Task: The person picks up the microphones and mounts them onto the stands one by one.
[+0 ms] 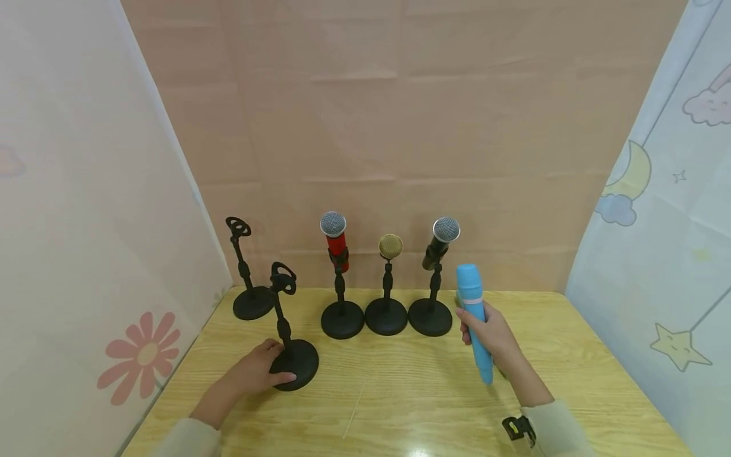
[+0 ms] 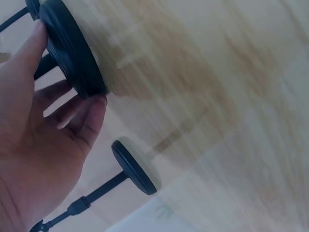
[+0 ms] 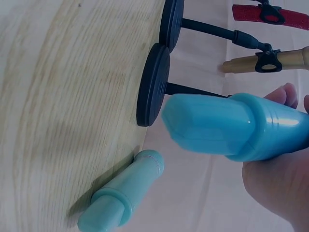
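My left hand (image 1: 257,371) grips the round base of a black microphone stand (image 1: 299,362), thumb over the top and fingers at the rim. The stand's clip holds nothing. In the left wrist view, the hand (image 2: 43,140) spans that base from edge to edge. On the right, my right hand (image 1: 495,333) holds a light blue microphone (image 1: 471,285), its head pointing up and away, tilted slightly left. A pale green microphone (image 3: 133,186) lies on the table below it, mostly hidden behind the hand in the head view.
Three stands in a row carry a red microphone (image 1: 337,244), a gold-headed microphone (image 1: 391,246) and a black microphone with a silver head (image 1: 446,230). Another bare stand (image 1: 254,303) is at the back left. Fabric walls border the wooden table (image 1: 388,400).
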Tool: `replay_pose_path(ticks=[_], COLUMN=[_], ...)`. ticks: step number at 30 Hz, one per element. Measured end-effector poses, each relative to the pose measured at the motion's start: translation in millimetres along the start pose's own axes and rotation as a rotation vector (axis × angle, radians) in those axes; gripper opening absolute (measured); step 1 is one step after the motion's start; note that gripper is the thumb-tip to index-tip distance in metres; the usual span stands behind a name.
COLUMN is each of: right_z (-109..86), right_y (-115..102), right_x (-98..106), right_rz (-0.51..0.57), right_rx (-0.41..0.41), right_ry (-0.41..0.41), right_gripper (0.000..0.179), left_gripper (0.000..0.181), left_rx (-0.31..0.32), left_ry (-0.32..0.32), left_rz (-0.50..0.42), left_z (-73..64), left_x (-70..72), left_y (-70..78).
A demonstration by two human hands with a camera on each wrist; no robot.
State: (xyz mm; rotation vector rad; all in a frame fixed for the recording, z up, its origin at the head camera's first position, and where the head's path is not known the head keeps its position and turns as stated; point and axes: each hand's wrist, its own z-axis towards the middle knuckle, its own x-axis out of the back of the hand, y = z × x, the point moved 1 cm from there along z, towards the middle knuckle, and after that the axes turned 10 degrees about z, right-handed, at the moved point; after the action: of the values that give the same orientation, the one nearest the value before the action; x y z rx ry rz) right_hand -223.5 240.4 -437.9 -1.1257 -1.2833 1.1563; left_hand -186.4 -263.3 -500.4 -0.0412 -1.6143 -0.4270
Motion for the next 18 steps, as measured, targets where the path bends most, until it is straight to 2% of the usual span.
replay_pose_path(ticks=[6, 14, 18], right_z=[0.6, -1.3, -2.0], right_y=[4, 4, 4], right_x=[0, 0, 0], right_rz=[0.000, 0.013, 0.021], right_rx=[0.004, 0.001, 0.007], right_ry=[-0.001, -0.010, -0.024], right_gripper=[0.050, 0.048, 0.044], left_gripper=[0.084, 0.085, 0.087], left_rx=[-0.028, -0.066, -0.066], left_ry=[-0.058, -0.040, -0.056], left_rz=[-0.038, 0.000, -0.012], left_z=[2.9, 3.7, 3.1], left_x=[-1.6, -4.6, -6.7], left_y=[9.5, 22.1, 30.2])
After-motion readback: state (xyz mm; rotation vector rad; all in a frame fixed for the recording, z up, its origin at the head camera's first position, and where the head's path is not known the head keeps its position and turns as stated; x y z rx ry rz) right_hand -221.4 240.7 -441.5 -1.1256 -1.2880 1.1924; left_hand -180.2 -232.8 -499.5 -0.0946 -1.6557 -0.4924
